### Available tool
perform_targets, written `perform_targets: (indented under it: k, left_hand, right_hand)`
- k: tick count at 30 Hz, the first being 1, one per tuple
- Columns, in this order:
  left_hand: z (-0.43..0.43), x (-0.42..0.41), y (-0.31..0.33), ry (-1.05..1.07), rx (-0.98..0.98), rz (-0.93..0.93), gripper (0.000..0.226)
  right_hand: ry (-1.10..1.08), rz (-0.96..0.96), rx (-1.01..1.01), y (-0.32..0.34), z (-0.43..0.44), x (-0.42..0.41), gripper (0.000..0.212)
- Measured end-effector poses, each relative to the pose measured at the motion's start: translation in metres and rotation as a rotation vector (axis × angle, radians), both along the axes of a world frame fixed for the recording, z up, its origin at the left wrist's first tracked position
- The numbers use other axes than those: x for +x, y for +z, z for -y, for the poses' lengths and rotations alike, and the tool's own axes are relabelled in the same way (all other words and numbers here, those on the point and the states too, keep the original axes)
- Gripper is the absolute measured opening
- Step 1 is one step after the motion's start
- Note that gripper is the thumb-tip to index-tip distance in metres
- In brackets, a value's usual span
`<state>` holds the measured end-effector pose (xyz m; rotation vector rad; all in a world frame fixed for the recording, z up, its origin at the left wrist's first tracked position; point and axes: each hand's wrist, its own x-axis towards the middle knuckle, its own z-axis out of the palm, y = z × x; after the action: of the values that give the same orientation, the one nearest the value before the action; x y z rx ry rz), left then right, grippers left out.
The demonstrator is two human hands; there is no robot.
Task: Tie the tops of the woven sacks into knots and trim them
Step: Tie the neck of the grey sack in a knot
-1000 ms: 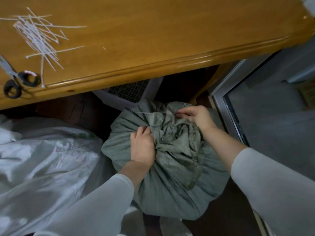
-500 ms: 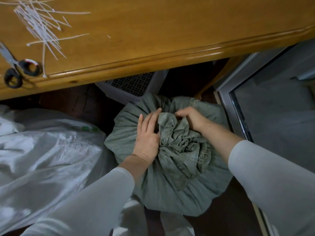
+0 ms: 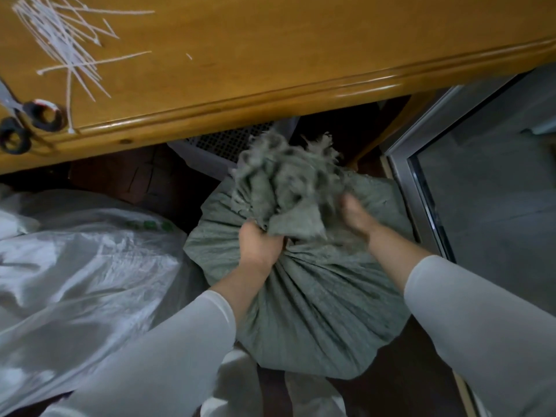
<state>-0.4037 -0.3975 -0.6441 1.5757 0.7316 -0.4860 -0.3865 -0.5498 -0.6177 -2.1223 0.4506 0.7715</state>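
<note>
Table (image 3: pixel 301 40) of yellow wood spans the top of my view, and the work lies on the floor below its near edge. White sack (image 3: pixel 75 266) lies slumped at the left; its mouth is out of view, so I cannot tell whether it is tied. Green sack (image 3: pixel 316 311), full and rounded, sits at the centre between the white sack and a glass door at the right. Its gathered top (image 3: pixel 285 182) stands up as a loose, frayed bunch, blurred by motion. I see no knot in it and no string round it. My left hand (image 3: pixel 261 245) grips the gathered top at its base, with the fingers curled round the pinched fabric. My right hand (image 3: pixel 356 216) is against the right side of the bunch, apart from the left hand. It is too blurred for me to tell whether it holds the fabric or only touches it. Scissors (image 3: pixel 27 121) lie on the table at the far left, well apart from both hands. Cut white strings (image 3: pixel 66 40) lie scattered just beyond them. I judge the task on this sack to be at the gathering step: tying and trimming are both left to do.
</note>
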Motion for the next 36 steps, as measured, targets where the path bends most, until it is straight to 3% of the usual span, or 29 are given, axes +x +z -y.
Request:
perform_targets:
  k: [3, 7, 9, 14, 19, 20, 22, 23, 26, 28, 30, 33, 36]
  left_hand:
    - [-0.002, 0.011, -0.009, 0.073, 0.032, -0.122, 0.06]
    - [0.001, 0.018, -0.009, 0.062, -0.067, -0.274, 0.073]
    - [0.002, 0.021, -0.01, 0.033, -0.054, -0.291, 0.069]
    - [0.001, 0.028, -0.014, -0.091, -0.002, -0.267, 0.07]
    - [-0.014, 0.033, -0.019, -0.212, 0.009, -0.437, 0.087]
    - [-0.017, 0.034, -0.019, -0.242, -0.022, -0.466, 0.074]
    - [-0.02, 0.037, -0.009, -0.308, -0.122, -0.526, 0.024]
    - [-0.023, 0.039, -0.007, -0.313, -0.177, -0.563, 0.019]
    - [-0.034, 0.042, -0.008, -0.228, -0.35, -0.607, 0.02]
    - [-0.038, 0.041, -0.011, -0.206, -0.377, -0.605, 0.024]
    - [-0.04, 0.04, -0.014, -0.209, -0.332, -0.578, 0.022]
    - [-0.045, 0.042, -0.02, -0.224, -0.25, -0.558, 0.011]
    - [-0.05, 0.047, -0.021, -0.248, -0.116, -0.571, 0.01]
  right_hand:
    - [0.196, 0.123, -0.043, -0.011, -0.005, -0.008, 0.02]
    - [0.397, 0.135, -0.352, 0.002, -0.014, -0.018, 0.019]
    - [0.326, 0.129, -0.368, 0.009, -0.024, -0.02, 0.019]
    - [-0.058, 0.064, -0.165, 0.014, -0.052, -0.025, 0.023]
    - [0.127, 0.166, -0.262, -0.001, -0.081, -0.038, 0.026]
    - [0.187, 0.233, -0.284, -0.005, -0.083, -0.039, 0.028]
    - [0.26, 0.327, -0.338, -0.012, -0.083, -0.039, 0.03]
    - [0.274, 0.316, -0.351, -0.016, -0.084, -0.038, 0.033]
    - [0.231, 0.261, -0.385, -0.022, -0.086, -0.038, 0.034]
    - [0.225, 0.352, -0.461, -0.025, -0.091, -0.037, 0.026]
    - [0.239, 0.338, -0.471, -0.026, -0.097, -0.036, 0.018]
    - [0.154, 0.161, -0.334, -0.031, -0.104, -0.032, 0.025]
    - [0.105, 0.146, -0.306, -0.037, -0.106, -0.029, 0.03]
